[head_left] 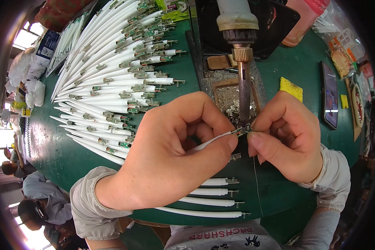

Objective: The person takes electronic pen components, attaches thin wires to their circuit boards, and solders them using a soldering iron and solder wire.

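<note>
Soldering step in hand, by the look of it. Left hand [171, 154] at frame centre, fingers closed round a white cable [210, 141], thumb and forefinger pinching it just behind its metal connector end [240, 131]. Right hand [285, 135] centre-right, fingertips pinched shut just beside that connector, seemingly on a thin solder wire [256, 183] trailing down toward the lower edge; exact hold too small to confirm. Connector held at the tip of a fixed soldering iron [242, 75] coming down from top centre.

Next move judged to call for steady hands, brief contact at the tip, fingertips kept off the hot barrel.

Finished-looking cables [214, 192] in a row at lower centre, partly under the left wrist. Large fan of white cables [112, 71] across upper left. Residue tray [229, 98] under the iron, yellow sponge [291, 88] to its right, phone [330, 95] at right edge. Green table [62, 150] throughout. Other people at lower left, clear of the work. Iron barrel standing very close between both thumbs: main hazard.
</note>
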`<state>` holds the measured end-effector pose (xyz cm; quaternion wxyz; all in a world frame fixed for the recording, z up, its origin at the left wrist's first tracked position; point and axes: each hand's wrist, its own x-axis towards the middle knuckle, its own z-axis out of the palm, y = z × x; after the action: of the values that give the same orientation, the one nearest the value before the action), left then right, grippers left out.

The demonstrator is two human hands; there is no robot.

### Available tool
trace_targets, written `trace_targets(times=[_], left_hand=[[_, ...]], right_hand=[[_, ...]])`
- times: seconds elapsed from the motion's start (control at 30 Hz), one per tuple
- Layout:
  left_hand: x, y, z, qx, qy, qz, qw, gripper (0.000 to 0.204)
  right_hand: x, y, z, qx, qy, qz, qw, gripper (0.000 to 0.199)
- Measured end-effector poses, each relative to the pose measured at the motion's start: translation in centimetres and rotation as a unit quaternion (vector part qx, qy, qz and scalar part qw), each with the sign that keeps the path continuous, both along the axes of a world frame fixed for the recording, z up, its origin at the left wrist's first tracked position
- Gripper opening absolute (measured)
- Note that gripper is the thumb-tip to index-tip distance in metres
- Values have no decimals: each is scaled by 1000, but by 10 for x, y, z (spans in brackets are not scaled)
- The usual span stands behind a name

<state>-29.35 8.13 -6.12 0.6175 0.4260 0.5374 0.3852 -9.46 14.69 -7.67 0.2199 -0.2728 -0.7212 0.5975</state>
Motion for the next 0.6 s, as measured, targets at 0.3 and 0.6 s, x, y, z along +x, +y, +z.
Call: trace_targets(times=[0.3,0.6], left_hand=[[-3,1,3,-41,-20,-8,999,11],[-4,-1,0,-67,-13,-18,997,11]], right_hand=[[5,1,-4,-13,22,25,999,19],[2,-2,-8,-43,33,-7,998,26]])
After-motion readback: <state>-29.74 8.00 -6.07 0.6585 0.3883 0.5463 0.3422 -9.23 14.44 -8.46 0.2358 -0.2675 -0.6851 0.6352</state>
